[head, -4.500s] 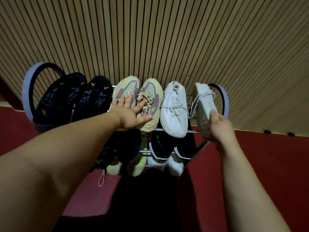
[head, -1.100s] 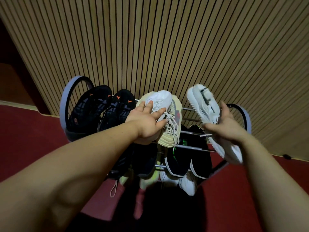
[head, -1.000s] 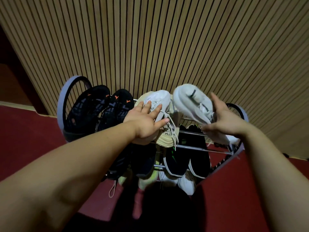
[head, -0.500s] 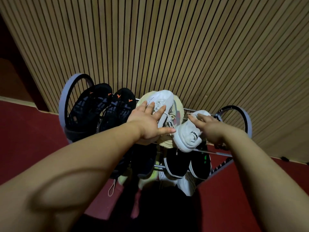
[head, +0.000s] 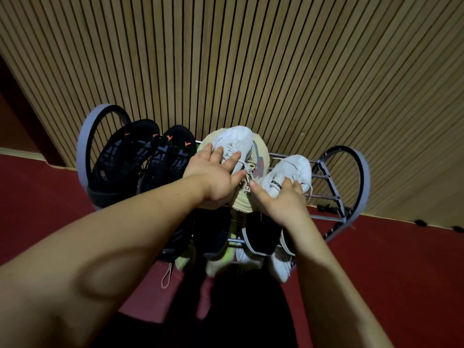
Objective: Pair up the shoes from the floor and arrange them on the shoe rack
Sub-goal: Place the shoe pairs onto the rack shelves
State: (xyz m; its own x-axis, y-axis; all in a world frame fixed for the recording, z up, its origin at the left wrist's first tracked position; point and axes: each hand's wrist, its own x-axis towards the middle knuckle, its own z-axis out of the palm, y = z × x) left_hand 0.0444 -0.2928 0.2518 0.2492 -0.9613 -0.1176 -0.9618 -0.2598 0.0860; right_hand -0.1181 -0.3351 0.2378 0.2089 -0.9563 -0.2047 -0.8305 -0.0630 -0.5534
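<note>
A metal shoe rack (head: 329, 197) with round grey ends stands against the slatted wall. On its top tier a white sneaker (head: 236, 140) lies on top of the beige sneakers (head: 258, 167). My left hand (head: 213, 177) presses flat on that white sneaker with straight fingers. A second white sneaker (head: 293, 169) sits on the top tier to the right, toe toward the wall. My right hand (head: 278, 199) grips its heel. Two black sneakers with orange marks (head: 150, 156) fill the left of the top tier.
Lower tiers hold dark shoes (head: 258, 234) with white soles and pale green shoes (head: 221, 262). The right end of the top tier shows bare bars. Red floor (head: 389, 272) surrounds the rack, with the wooden slat wall (head: 251, 59) close behind it.
My right hand turned the raised white sneaker over and lowered it onto the top tier's right side. My left hand stayed on the other white sneaker, stacked over the beige pair.
</note>
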